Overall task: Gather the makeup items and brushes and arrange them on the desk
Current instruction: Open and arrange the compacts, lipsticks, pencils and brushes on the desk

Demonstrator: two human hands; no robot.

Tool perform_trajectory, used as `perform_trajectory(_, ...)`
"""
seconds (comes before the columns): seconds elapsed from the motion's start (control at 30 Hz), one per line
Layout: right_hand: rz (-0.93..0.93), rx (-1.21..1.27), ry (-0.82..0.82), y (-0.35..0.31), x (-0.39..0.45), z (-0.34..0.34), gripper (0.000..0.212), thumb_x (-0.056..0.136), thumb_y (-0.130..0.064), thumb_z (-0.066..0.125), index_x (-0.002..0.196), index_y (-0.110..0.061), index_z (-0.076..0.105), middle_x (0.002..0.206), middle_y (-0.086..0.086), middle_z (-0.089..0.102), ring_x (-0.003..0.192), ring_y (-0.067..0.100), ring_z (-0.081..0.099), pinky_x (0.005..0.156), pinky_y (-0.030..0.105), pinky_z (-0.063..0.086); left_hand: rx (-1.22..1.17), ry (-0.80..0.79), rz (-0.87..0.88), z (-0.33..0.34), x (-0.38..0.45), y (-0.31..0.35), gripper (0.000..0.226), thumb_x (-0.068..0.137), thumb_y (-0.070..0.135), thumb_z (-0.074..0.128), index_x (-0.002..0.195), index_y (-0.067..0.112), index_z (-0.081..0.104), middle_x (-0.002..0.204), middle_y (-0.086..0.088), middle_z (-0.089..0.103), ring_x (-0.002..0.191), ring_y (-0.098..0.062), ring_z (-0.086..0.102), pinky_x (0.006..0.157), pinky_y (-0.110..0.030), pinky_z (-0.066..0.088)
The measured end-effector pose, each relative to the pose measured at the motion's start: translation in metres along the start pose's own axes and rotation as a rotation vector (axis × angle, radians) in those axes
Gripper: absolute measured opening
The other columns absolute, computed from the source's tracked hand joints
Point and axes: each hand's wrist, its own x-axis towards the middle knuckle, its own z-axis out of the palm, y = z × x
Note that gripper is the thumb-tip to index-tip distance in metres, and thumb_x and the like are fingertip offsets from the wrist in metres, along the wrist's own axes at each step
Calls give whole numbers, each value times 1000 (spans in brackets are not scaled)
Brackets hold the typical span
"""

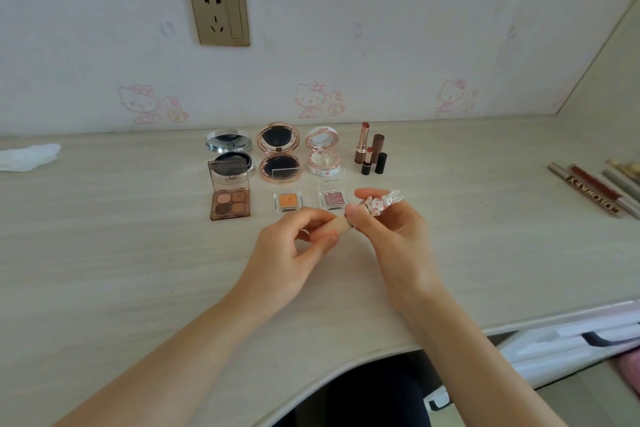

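A pale wood-grain desk [104, 253] meets a cartoon-cat wallpapered wall [381, 28]. A gold socket plate [219, 13] sits above the desk.

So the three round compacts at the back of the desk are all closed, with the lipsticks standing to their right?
Not quite: the head view shows all three round compacts open, lids raised: silver, rose-gold, white. The lipsticks do stand to their right.

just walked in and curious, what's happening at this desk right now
A person is setting out makeup on the desk. Both hands hold one small tube just above it: the left hand grips the beige body, the right hand pinches the bunny-topped cap. Behind them stand three open compacts, three open eyeshadow palettes and uncapped lipsticks. Pencils lie at the far right.
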Motion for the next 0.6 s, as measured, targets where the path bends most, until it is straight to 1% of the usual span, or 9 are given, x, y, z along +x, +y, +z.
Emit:
perform_trajectory(0.1,25,94,-38,0,1,-3,38,75,-12,74,111,-20,65,94,1,74,96,18,69,86,27,53,-11,11,-23,-1,1,-1,20,88,18,67,107,19,68,97,12,70,92,-6,64,84,-25,50)
perform_trajectory(0.17,30,126,-67,-1,1,-3,39,75,-11,72,113,-19,64,101,4,74,101,19,68,87,26,53,-13,10,-32,-1,2,-2,20,88,18,67,108,18,68,97,11,70,92,-6,64,84,-27,51)
perform_trajectory(0.2,22,99,-60,-1,1,-2,36,75,-13,72,109,-19,66,100,2,74,100,18,68,87,27,53,-14,9,-29,-1,1,-2,20,87,18,67,108,18,68,97,11,70,91,-6,64,84,-26,51)
perform_trajectory(0.27,8,23,-19,-1,0,-1,25,74,-17,74,98,-19,68,87,-3,73,90,15,68,87,32,53,-7,9,-12,0,1,-1,21,87,18,68,107,19,68,96,12,70,91,-6,63,84,-22,50)
perform_trajectory(0.33,9,-8,13,1,0,0,18,76,-16,75,92,-15,66,75,-4,69,80,14,65,85,37,52,11,9,9,1,0,-1,21,86,18,68,106,20,67,96,13,69,92,-4,63,83,-17,48)
perform_trajectory(0.37,11,-8,21,1,0,0,17,77,-14,75,91,-14,65,75,-4,68,79,14,65,86,38,51,15,14,14,0,-1,-1,20,86,17,69,106,20,67,96,14,69,91,-4,62,82,-16,47)
perform_trajectory(0.47,24,64,-8,1,1,-2,28,78,-7,74,103,-14,64,93,1,74,93,18,69,88,31,53,15,41,-3,-1,0,-2,20,86,17,69,106,20,68,96,13,69,91,-5,63,83,-19,48)
perform_trajectory(0.53,24,100,-54,-1,0,-2,35,78,-8,72,110,-15,61,104,6,73,102,21,68,89,28,54,12,49,-13,-1,0,-2,21,86,17,69,106,20,68,96,13,69,91,-6,63,83,-20,49)
perform_trajectory(0.6,1,65,-60,-2,0,-1,30,75,-15,72,104,-18,64,103,2,73,103,19,67,84,23,53,15,46,-11,0,0,-2,22,85,17,69,107,19,68,96,13,69,90,-5,62,82,-19,48)
